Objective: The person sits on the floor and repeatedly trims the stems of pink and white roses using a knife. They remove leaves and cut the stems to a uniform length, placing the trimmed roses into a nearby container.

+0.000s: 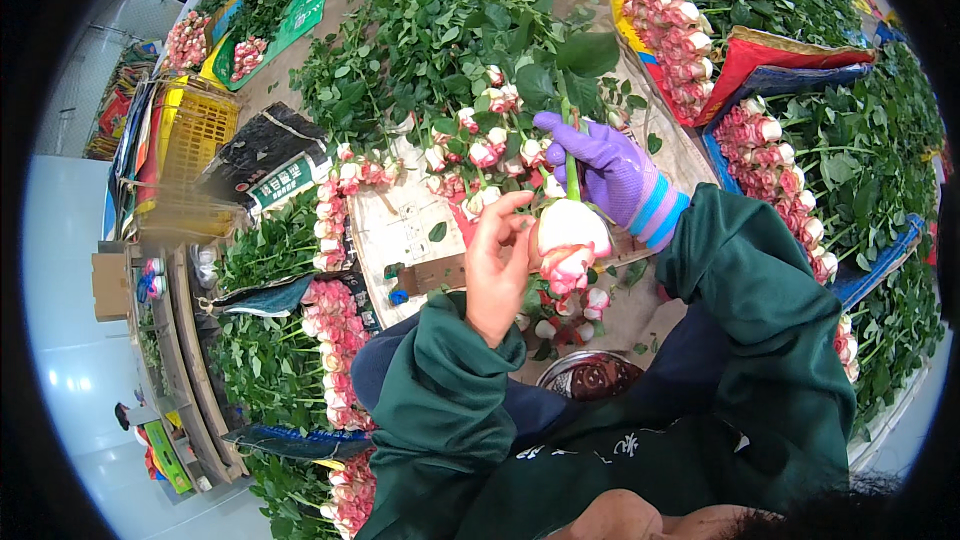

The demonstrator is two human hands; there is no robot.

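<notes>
A large white rose with pink petal edges (571, 232) hangs bloom-down in front of me. My right hand (604, 165), in a purple knitted glove with a striped cuff, grips its green stem (572, 178) just behind the bloom. Bare and half curled, my left hand (493, 266) is at the bloom's left side, thumb and fingers apart; whether a fingertip touches the petals is unclear. Beyond my hands, several pink-and-white roses (487, 150) lie with their leafy stems (450, 30) pointing away. Loose petals (566, 315) are scattered below the bloom.
Rose bundles (671, 30) in coloured wrapping sheets line the right side; more bundles (337, 345) line the left. A pale sheet (405, 217) carries a brown wooden strip (433, 275). A yellow plastic crate (199, 124) and wooden pallet (191, 360) stand further left.
</notes>
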